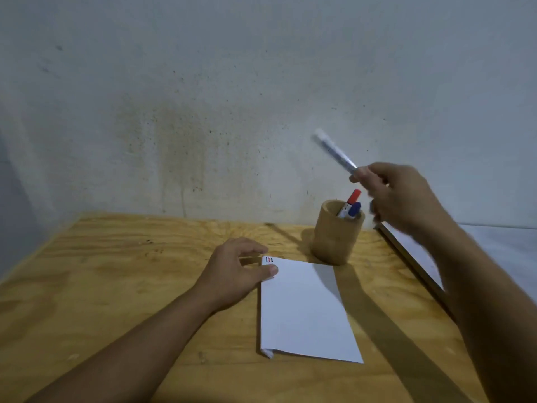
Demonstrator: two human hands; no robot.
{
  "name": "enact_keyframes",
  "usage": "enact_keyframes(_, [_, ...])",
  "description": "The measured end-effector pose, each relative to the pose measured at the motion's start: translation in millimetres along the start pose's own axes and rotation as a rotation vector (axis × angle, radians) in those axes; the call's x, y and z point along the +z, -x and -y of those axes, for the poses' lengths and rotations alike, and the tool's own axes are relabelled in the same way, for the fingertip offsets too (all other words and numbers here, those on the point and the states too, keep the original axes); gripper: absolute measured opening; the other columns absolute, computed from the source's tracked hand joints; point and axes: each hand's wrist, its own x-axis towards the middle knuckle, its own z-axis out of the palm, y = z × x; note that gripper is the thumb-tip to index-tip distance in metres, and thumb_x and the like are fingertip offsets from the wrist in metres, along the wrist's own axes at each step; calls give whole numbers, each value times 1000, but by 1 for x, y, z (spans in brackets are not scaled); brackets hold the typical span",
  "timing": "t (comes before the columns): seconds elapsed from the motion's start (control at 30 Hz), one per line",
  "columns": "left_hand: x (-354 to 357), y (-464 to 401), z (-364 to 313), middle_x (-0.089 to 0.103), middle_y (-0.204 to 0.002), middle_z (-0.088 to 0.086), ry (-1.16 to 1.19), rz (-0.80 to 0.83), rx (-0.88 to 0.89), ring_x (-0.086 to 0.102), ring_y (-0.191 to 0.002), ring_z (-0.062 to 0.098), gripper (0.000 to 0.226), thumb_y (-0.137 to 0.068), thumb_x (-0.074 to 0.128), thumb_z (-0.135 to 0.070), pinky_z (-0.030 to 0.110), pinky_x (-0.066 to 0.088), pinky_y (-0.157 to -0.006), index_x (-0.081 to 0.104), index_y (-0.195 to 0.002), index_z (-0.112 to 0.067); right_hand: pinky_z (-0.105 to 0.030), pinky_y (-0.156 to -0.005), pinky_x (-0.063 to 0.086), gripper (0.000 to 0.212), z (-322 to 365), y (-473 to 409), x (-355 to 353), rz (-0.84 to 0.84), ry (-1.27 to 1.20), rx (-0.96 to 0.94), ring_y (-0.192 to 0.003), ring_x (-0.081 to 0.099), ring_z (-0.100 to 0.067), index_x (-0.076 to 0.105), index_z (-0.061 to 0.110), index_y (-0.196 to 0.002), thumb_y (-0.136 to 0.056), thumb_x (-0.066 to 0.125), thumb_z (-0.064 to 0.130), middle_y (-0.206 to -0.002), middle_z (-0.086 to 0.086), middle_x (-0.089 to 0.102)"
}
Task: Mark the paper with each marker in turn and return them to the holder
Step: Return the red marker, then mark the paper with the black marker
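A white folded sheet of paper [305,309] lies on the wooden table, with short blue and red marks [269,259] at its far left corner. My left hand [235,271] rests on that corner, thumb pressing the paper's edge. My right hand [398,196] is raised above and right of the wooden holder [334,237], gripping a blurred white-barrelled marker [334,151] that points up and left. A red-capped marker [354,196] and a blue-capped marker [355,209] stand in the holder.
The plywood table [130,271] butts against a stained grey wall. Its right edge [412,257] runs diagonally past the holder, with a pale surface beyond it. The right forearm casts a long shadow across the table beside the paper.
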Motion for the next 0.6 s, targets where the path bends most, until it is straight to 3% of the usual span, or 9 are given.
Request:
enact_keyframes(0.07, [0,-3,3,65,-106,-7,-32,22,3,59,-99,-4,36,-67,82,-27,4,43,-79,72,-100,-19,-45,-71,57,28,0,-17,-21,22,140,27,-64,59,-20,74,11,-102,-92,60,33,-70,2,62])
enact_keyframes(0.17, [1,-6,7,65,-109,-8,-45,31,27,59,-102,-1,37,-68,82,-28,9,45,-83,71,-103,-19,-40,-64,61,19,-4,-35,-32,35,179,85,-66,69,-25,76,10,-94,-85,71,26,-77,-6,69])
enact_keyframes(0.27, [5,-11,-2,64,-113,-8,-57,9,66,59,-106,3,38,-71,80,-30,22,50,-91,69,-106,-19,-34,-64,61,12,-11,-44,-29,7,89,124,-62,71,-18,74,10,-92,-85,72,19,-85,-7,71])
enact_keyframes(0.37, [15,-29,-26,63,-121,-3,-189,-7,163,56,-114,14,41,-74,77,-32,36,46,-98,67,-112,-19,-40,-70,63,6,-20,-54,-22,11,65,149,-65,72,-20,71,12,-93,-89,67,12,-91,-10,69])
enact_keyframes(0.43, [25,-44,-47,62,-126,0,-220,1,223,54,-119,17,44,-76,74,-32,40,43,-103,65,-117,-19,-43,-70,63,9,-24,-59,-16,44,86,160,-67,73,-22,66,15,-95,-91,62,9,-94,-11,68])
enact_keyframes(0.6, [52,-71,-83,56,-137,0,-249,57,209,49,-127,19,50,-83,67,-33,37,39,-107,56,-129,-16,-27,-53,59,26,-33,-63,-3,19,24,164,-67,71,-23,52,11,-110,-88,65,7,-103,-18,65])
